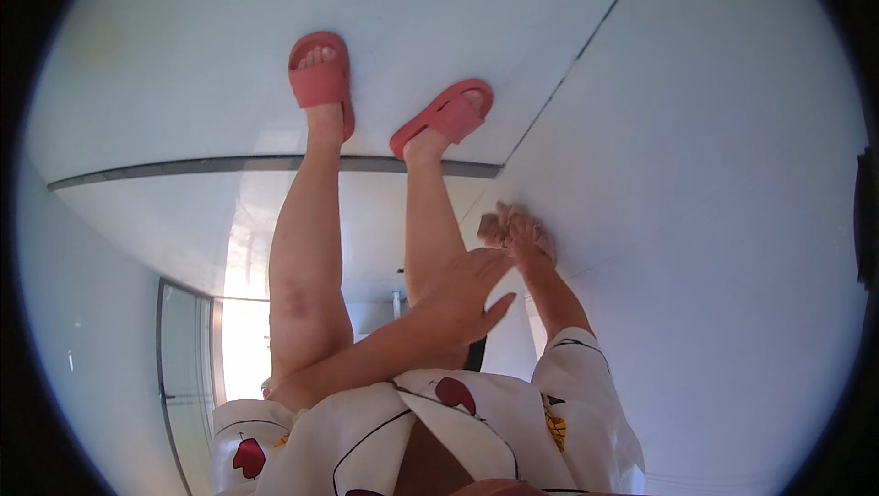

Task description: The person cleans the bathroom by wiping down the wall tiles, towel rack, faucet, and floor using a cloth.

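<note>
My left hand (462,287) reaches across to the right with its fingers stretched out and its thumb apart, holding nothing that I can see. Its fingertips come close to my right hand (529,238), whose fingers are closed around a crumpled brown, cloth-like thing (492,230). Blur hides the exact kind of this thing and how the fingers lie on it. The right hand is beside the pale surface on the right; whether they touch, I cannot tell.
Two red slippers (320,84) are on my feet, on a pale, shiny floor. A dark strip (183,167) crosses behind the heels, and a thin dark seam (579,55) runs up to the right. A framed glass panel (188,350) stands at the lower left.
</note>
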A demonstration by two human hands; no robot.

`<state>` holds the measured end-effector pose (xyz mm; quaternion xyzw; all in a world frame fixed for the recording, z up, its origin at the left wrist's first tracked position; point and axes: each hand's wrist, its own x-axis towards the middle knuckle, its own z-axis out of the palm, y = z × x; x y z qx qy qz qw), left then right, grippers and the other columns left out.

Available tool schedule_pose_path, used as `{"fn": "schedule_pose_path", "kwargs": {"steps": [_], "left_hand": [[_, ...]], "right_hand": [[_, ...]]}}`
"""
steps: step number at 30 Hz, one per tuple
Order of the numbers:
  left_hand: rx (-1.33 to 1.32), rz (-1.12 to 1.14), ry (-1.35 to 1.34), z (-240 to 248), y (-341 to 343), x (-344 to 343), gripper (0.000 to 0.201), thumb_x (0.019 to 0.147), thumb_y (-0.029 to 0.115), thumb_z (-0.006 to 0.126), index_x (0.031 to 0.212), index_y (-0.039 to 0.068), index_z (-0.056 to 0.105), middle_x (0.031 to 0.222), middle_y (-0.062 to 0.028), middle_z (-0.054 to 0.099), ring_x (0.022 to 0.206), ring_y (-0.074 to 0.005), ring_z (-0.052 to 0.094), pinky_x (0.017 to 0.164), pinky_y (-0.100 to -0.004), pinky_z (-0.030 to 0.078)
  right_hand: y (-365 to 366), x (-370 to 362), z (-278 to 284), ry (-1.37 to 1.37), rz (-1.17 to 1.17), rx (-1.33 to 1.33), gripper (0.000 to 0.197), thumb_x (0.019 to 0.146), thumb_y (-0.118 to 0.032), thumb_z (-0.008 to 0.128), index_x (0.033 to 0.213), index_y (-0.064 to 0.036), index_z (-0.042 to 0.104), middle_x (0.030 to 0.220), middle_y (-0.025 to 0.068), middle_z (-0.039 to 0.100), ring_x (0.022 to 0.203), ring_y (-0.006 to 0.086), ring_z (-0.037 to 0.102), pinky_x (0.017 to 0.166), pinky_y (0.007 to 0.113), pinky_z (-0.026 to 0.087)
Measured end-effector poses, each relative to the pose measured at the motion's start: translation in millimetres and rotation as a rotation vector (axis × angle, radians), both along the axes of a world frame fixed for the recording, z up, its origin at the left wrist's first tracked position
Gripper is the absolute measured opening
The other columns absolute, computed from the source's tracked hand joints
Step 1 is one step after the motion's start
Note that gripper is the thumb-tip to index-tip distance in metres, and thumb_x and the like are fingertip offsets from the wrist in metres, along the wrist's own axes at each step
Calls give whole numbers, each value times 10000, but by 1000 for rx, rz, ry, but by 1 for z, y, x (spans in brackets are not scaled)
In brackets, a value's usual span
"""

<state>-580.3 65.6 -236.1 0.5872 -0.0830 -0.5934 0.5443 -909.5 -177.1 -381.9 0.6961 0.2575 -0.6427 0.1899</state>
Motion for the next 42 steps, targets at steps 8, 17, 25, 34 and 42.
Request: {"fn": "schedule_pose_path", "kwargs": {"steps": [8, 17, 25, 34, 42], "left_hand": [[60, 255, -165, -23, 36, 15, 416, 811, 114, 617, 1191, -5, 499, 1150, -190, 561, 1076, -362, 518, 936, -409, 410], [-76, 513, 88, -36, 46, 25, 562, 828, 214, 650, 1306, 54, 402, 1307, -192, 445, 1187, -330, 462, 953, -391, 404], [184, 949, 490, -42, 57, 28, 554, 825, 131, 627, 1310, 34, 377, 1247, -100, 466, 1095, -190, 485, 879, -310, 433], [136, 145, 571, -2, 13, 6, 397, 836, 184, 599, 1174, -1, 503, 1045, -140, 603, 993, -216, 568, 839, -324, 453], [404, -26, 564, 13, 1, 16, 364, 852, 232, 597, 1125, 2, 526, 978, -187, 634, 928, -312, 619, 797, -364, 470]], "right_hand": [[10, 100, 149, -200, -88, 267, 303, 833, -235, 511, 1094, -94, 577, 1040, 106, 549, 1031, 253, 474, 803, 399, 373], [69, 351, 221, -324, -984, -49, 439, 759, -113, 605, 1187, -75, 518, 1163, 154, 509, 1067, 339, 473, 910, 452, 403], [113, 381, 123, 265, -2142, 467, 472, 965, -323, 419, 1311, -1, 409, 1109, 129, 602, 1026, 212, 577, 916, 346, 439], [-66, 359, -163, -744, -1360, -166, 711, 866, -162, 475, 1450, -122, 72, 902, 162, 648, 814, 302, 640, 733, 390, 494], [-43, 401, -156, -775, -1337, -280, 794, 860, -139, 488, 1442, -43, -43, 948, 154, 655, 791, 303, 655, 682, 377, 522]]}}
